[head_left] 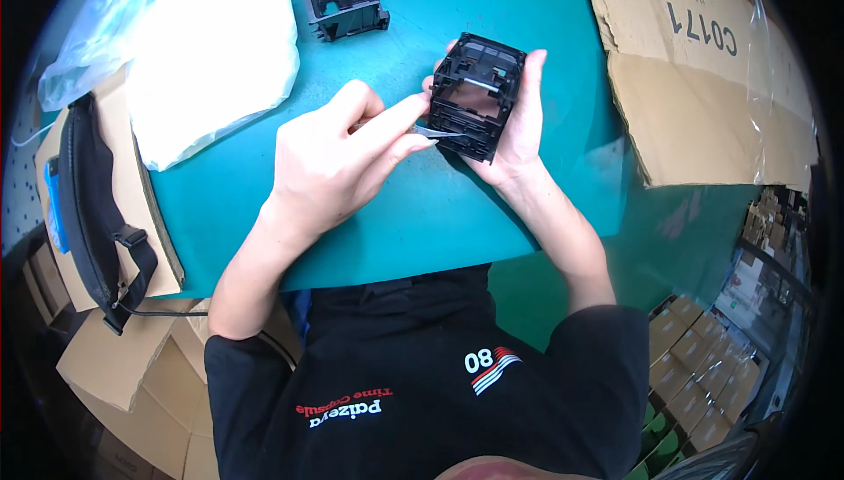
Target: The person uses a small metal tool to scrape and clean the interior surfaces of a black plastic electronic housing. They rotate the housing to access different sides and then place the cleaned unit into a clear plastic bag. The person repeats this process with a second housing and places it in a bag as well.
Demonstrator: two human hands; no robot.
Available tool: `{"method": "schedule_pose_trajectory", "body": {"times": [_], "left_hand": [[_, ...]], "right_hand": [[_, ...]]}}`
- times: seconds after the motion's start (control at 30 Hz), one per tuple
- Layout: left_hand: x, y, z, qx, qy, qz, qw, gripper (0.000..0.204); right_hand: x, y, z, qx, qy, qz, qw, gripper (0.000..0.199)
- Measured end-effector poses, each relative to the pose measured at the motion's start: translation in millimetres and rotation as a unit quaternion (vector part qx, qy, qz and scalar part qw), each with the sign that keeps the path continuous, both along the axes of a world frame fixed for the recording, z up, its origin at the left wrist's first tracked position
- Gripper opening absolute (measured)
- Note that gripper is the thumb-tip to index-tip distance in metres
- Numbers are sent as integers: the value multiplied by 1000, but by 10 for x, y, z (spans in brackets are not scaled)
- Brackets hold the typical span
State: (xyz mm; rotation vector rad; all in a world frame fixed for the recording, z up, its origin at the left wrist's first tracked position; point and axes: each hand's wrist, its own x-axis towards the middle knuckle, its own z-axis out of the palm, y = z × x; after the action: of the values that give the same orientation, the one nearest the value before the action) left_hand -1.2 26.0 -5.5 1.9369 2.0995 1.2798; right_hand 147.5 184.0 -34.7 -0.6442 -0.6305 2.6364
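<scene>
My right hand (525, 120) cradles a black plastic frame (457, 118) from below and the side, its thumb along the right edge. The frame is boxy, with a wide opening through its middle and small slots and clips around it. My left hand (330, 159) pinches a slim, pointed metal tool (429, 132). Its tip reaches over the lower part of the frame; whether it touches cannot be made out. Most of the tool is hidden in the fingers, so its exact kind does not show. Farther off on the table stand similar black plastic parts (345, 7).
A white plastic bag (220, 49) lies on the green table (396, 225) at the left. Beside it, a black strapped pouch (95, 199) rests on cardboard. A large cardboard box (703, 120) covers the right side. An open carton (145, 374) stands below left, and several small boxes (703, 366) below right.
</scene>
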Motion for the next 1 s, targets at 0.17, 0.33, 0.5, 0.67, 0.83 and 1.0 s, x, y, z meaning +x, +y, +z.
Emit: {"method": "schedule_pose_trajectory", "body": {"times": [0.17,0.33,0.5,0.67,0.83,1.0], "left_hand": [[36,9,14,-7,22,-11,1000,34],[39,11,-22,2,46,9,999,36],[42,10,2,0,55,18,998,35],[48,13,-9,5,64,23,998,33],[46,13,-3,9,71,29,997,33],[52,-3,51,-6,72,30,997,30]], "right_hand": [[3,-20,-32,-64,14,21,998,91],[-10,-53,-28,-40,-27,23,999,93],[-21,-51,-6,-32,-36,35,998,94],[-23,-66,42,-15,-68,46,996,94],[-29,-75,56,19,-93,55,994,95],[-57,-104,81,16,-120,45,992,95]]}}
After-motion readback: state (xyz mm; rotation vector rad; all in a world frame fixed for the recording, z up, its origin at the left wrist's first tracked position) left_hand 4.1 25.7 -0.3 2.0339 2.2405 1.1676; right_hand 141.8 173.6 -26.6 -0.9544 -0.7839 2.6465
